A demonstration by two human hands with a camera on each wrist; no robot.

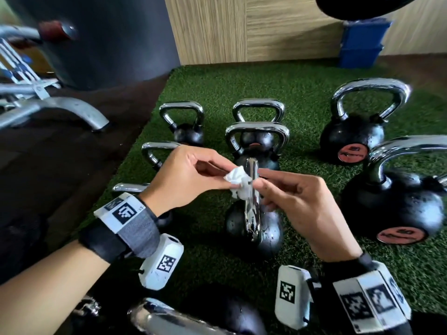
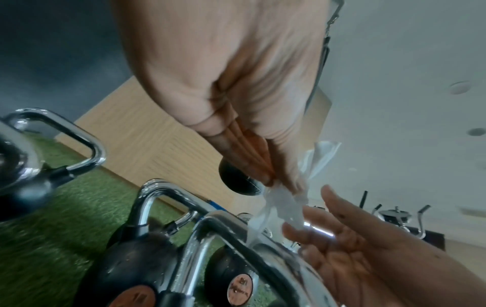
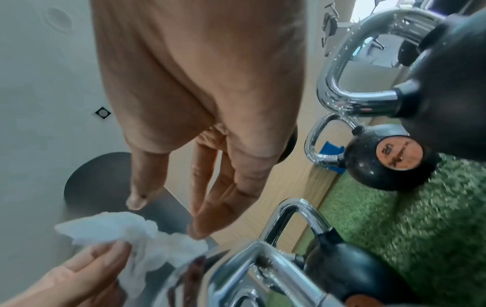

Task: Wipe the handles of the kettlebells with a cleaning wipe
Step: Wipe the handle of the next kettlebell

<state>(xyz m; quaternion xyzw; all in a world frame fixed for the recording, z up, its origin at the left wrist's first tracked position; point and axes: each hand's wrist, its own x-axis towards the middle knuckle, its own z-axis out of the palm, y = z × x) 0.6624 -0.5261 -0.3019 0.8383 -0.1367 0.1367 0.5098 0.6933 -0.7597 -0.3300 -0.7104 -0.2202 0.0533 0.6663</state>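
Note:
A black kettlebell [image 1: 271, 234] stands on the green turf [image 1: 302, 88] between my hands, its chrome handle [image 1: 252, 201] edge-on to me. My left hand [image 1: 225, 175] pinches a crumpled white cleaning wipe [image 1: 238, 181] just left of the top of that handle. In the left wrist view the wipe [image 2: 284, 205] hangs from its fingertips down onto the handle [image 2: 276, 255]. My right hand [image 1: 263, 187] is on the handle's right side. In the right wrist view its thumb and fingers [image 3: 197, 230] are apart and nearly straight, the fingertips touching the wipe [image 3: 126, 230].
Several more chrome-handled kettlebells stand around on the turf: two large ones [image 1: 352, 139] [image 1: 396, 206] at the right, smaller ones [image 1: 186, 128] behind and to the left, one [image 1: 193, 317] close below my wrists. A grey bench frame [image 1: 60, 107] lies left; blue bins [image 1: 362, 42] stand by the wooden wall.

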